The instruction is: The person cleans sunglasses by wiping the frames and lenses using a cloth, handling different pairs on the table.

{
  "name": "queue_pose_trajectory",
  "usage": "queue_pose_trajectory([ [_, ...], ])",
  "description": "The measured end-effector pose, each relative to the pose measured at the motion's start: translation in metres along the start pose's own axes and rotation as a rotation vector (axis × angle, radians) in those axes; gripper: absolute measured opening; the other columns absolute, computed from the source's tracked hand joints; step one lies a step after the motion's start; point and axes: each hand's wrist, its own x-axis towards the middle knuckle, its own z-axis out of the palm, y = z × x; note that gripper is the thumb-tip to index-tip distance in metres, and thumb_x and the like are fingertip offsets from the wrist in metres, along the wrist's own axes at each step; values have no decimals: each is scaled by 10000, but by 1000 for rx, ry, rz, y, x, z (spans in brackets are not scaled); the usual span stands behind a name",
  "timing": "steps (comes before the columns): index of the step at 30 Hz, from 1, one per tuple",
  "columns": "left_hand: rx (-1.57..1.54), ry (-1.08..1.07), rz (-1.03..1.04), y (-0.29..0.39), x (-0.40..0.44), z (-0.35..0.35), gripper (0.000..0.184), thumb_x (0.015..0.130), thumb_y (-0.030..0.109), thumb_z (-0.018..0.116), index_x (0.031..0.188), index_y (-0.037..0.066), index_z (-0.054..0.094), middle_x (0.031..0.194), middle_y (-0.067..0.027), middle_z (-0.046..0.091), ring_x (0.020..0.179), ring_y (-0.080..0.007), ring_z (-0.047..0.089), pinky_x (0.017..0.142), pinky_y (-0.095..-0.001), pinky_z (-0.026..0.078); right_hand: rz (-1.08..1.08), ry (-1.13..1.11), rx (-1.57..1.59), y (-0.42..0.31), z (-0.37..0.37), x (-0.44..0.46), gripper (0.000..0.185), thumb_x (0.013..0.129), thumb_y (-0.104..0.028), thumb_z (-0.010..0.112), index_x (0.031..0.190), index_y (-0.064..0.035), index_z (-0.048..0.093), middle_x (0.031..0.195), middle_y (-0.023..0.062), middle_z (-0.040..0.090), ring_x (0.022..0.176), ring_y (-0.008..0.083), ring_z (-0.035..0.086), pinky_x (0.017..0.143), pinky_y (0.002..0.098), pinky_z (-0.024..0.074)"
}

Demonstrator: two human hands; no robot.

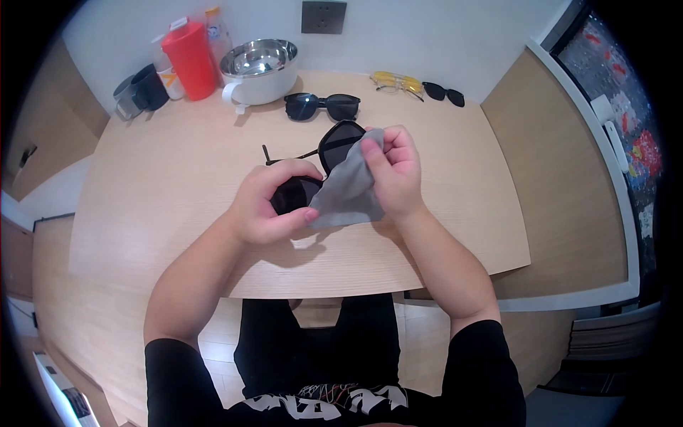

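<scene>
White wall (398, 35), dark socket plate (324, 17), pale wooden table (455, 213), light floor (420, 345)

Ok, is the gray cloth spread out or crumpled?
Mostly spread: the gray cloth hangs as a broad sheet from the right hand, overlapping the held sunglasses. Can't tell whether it's doubled.

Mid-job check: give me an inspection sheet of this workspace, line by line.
Surface: pale wood-grain tabletop.
Job's things: black-framed, dark-lensed sunglasses, held tilted; thin grey cloth against the farther lens.
Clutter: second pair of black sunglasses beyond the hands; yellow-lensed glasses and small black sunglasses, back right; white steel-lined bowl, red cylindrical container and dark cylindrical mug, back left, among others partly hidden.
Grippers: bare hands; left hand grips around the nearer lens, right hand pinches the cloth.
Cables: nothing seen on the tabletop.
Surroundings: white wall with dark rectangular socket plate.
</scene>
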Motion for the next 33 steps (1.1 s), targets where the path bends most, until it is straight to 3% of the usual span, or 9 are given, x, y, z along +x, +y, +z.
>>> queue_pose_trajectory([
  [4, -25, 1, -84, 4, -1, -1, 502, 738, 277, 720, 1115, -28, 592, 1055, -128, 639, 970, -211, 615, 861, -315, 475, -313, 23, -341, -3, 28, -6, 232, 942, -117, 648, 1074, -33, 478, 907, 37, 620, 788, 75, 572, 666, 216, 453],
  [9, -49, -2, 16, -3, 0, 3, 500, 739, 262, 733, 1116, -33, 588, 1048, -129, 638, 951, -208, 616, 848, -309, 476, 0, 57, -15, -3, 4, -1, 473, 848, -119, 758, 1167, -40, 418, 1011, 65, 602, 860, 104, 566, 663, 233, 456],
  [12, -68, -17, 12, -3, -2, 3, 495, 740, 243, 737, 1120, -34, 585, 1047, -127, 635, 949, -203, 612, 848, -305, 475, 10, 19, 10, 0, 0, 0, 457, 858, -127, 748, 1166, -41, 422, 1016, 73, 607, 865, 106, 568, 678, 239, 469],
  [14, -59, -24, 0, -2, -2, 2, 490, 743, 234, 736, 1123, -35, 582, 1047, -127, 635, 954, -203, 612, 850, -307, 476, -214, 21, -248, -2, 16, -5, 322, 910, -148, 693, 1100, -36, 458, 947, 55, 622, 800, 86, 566, 678, 220, 470],
  [18, -59, -22, -1, 0, -2, 2, 486, 745, 224, 736, 1128, -33, 580, 1047, -127, 636, 952, -200, 617, 841, -309, 481, -343, 19, -427, 1, 16, -3, 332, 899, -181, 720, 1057, -33, 468, 910, 51, 635, 767, 81, 573, 688, 211, 480],
  [21, -88, 0, 66, -7, -1, 9, 446, 728, 173, 749, 1103, -10, 590, 956, -109, 659, 839, -194, 641, 754, -292, 495, 37, 86, -71, -13, 10, -3, 516, 804, -195, 817, 1108, -34, 433, 960, 82, 624, 823, 114, 584, 704, 246, 480],
  [24, -72, -8, 99, -7, 0, 8, 424, 724, 148, 757, 1086, 0, 594, 893, -100, 668, 763, -190, 648, 700, -284, 501, -6, 58, -100, -11, 11, -5, 468, 830, -204, 794, 1083, -33, 439, 941, 88, 626, 816, 113, 589, 692, 254, 480],
  [27, -99, -31, 35, -2, -1, 6, 428, 725, 154, 761, 1085, -1, 590, 878, -106, 665, 746, -189, 647, 685, -283, 501, -383, 23, -495, -1, 19, -5, 335, 901, -198, 719, 1021, -31, 453, 895, 76, 634, 759, 95, 587, 671, 238, 478],
  [33, -65, -22, 116, -9, 0, 11, 438, 733, 165, 761, 1092, -4, 575, 782, -92, 654, 687, -181, 639, 657, -280, 498, 40, 92, -131, -11, 6, -4, 481, 817, -190, 804, 1070, -33, 427, 956, 94, 631, 802, 116, 596, 684, 253, 483],
])
